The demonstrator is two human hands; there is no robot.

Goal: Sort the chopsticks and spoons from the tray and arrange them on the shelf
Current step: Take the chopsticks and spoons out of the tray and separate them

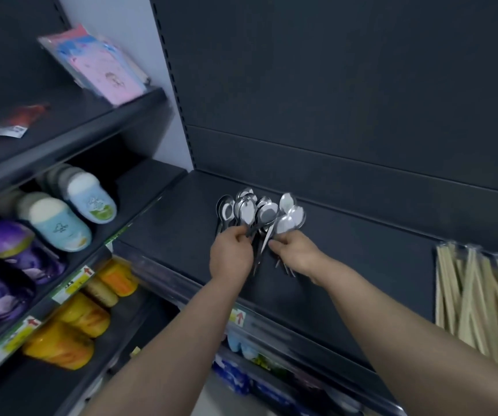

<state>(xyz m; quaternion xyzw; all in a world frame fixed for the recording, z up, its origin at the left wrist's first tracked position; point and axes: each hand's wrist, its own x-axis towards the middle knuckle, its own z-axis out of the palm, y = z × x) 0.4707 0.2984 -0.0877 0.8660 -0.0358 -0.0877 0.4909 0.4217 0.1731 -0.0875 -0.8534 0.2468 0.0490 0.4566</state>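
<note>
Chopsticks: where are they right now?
In the head view, the chopsticks lie at the right end of the dark shelf, well right of the spoons bunched at its middle.

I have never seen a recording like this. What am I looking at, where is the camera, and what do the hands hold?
There is no machine: a person works bare-handed. The one picture comes from a camera worn on the head, looking forward and down. The left hand and the right hand each grip handles of metal spoons, bowls pointing away, over a dark shelf. Wrapped chopsticks lie on it at the right. Slippers stand at the left.
</note>
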